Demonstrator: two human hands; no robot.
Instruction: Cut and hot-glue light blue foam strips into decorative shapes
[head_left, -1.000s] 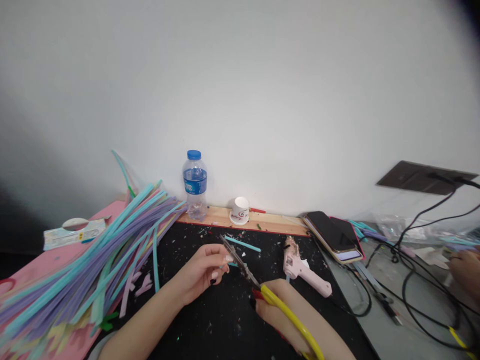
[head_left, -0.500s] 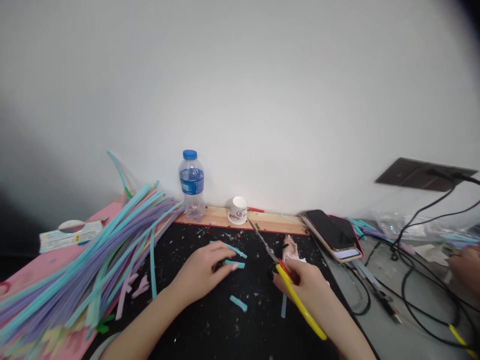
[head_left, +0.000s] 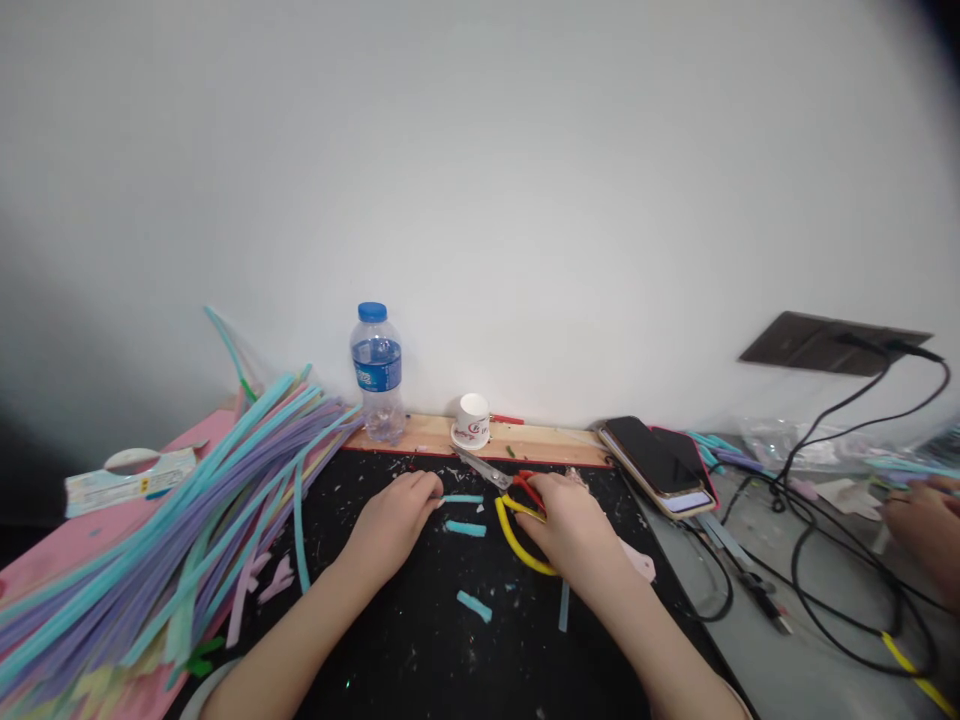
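Observation:
My left hand [head_left: 401,515] is closed over the black mat [head_left: 420,640], its fingertips at the left end of a short blue strip [head_left: 463,498]. Just below lies a second blue strip [head_left: 465,528], and a third blue piece [head_left: 474,606] rests nearer to me. My right hand [head_left: 562,520] has its fingers around the red and yellow handles of the scissors [head_left: 517,490], whose blades point up and left toward the paper cup [head_left: 472,421]. A pinkish item [head_left: 577,478] is partly hidden behind my right hand.
A water bottle [head_left: 378,375] stands by the wall. Long pastel strips [head_left: 195,520] pile up at the left, over a pink surface. Phones [head_left: 660,465], black cables [head_left: 799,540] and another person's hand [head_left: 926,520] are on the right.
The scissors have turned and moved left and down with my right hand. My left hand has drawn its fingers together near the upper strip, leaving the second strip uncovered.

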